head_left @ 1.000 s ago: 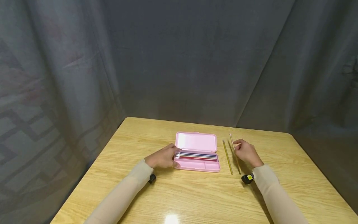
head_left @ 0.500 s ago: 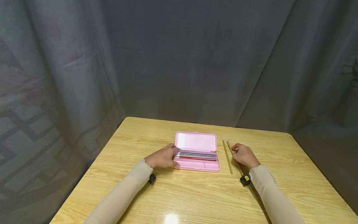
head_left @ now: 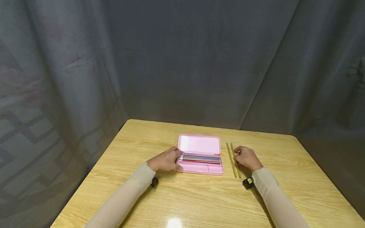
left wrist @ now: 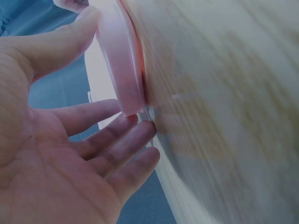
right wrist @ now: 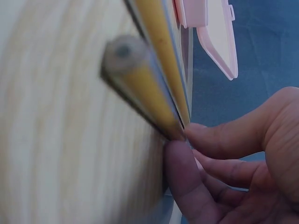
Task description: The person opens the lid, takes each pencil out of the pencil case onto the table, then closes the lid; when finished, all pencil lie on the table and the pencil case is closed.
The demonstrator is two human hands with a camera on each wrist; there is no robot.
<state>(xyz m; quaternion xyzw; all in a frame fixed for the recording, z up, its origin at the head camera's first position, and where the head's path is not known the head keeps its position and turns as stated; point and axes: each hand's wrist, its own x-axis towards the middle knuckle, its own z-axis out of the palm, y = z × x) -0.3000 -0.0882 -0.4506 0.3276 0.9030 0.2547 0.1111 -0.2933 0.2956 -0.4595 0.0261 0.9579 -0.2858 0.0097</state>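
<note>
Yellow pencil (head_left: 238, 170) sat right of middle of desk (head_left: 199, 199), nearer far edge, just beside second yellow pencil (head_left: 231, 160); right hand (head_left: 247, 157) pinched it, fingertip hold probably suiting slim shaft. Left hand (head_left: 166, 159) gripped left end of pink case (head_left: 194, 167), likely steadying it. Right wrist view showed pencil's flat, unsharpened end; head view too coarse.

Blurred near end of slim yellow wooden pencil (right wrist: 145, 86), partly hidden left edge of pink rectangular plastic case (head_left: 194, 167)
</note>
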